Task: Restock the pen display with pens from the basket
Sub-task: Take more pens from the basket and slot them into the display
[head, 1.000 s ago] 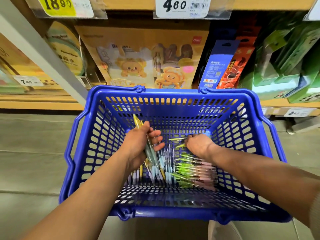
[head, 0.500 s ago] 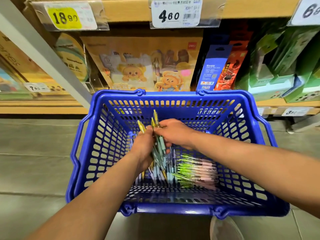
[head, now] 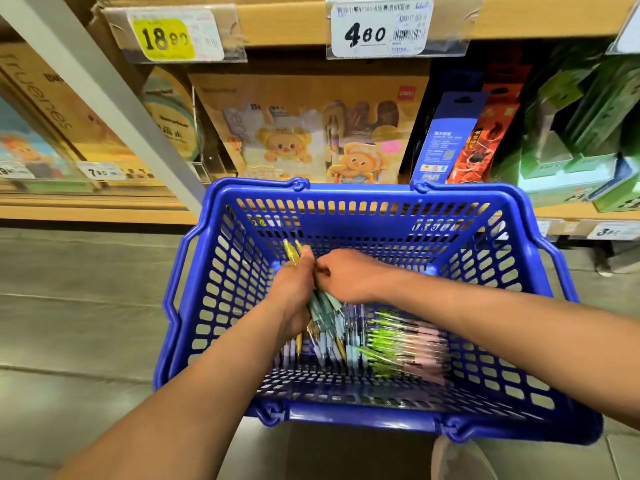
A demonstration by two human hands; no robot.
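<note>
My left hand clenches a bundle of pens inside the basket; right hand curls against it, grip unclear. Overfilled, it may spill.

The basket is deep blue with slotted lattice walls. Its loose pens are lime green with pink grips. The bundle is teal, yellow-topped. One price label is yellow.

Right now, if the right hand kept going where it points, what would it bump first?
Probably the pen bunch the left hand grips; the right hand points left, apparently touching it.
</note>
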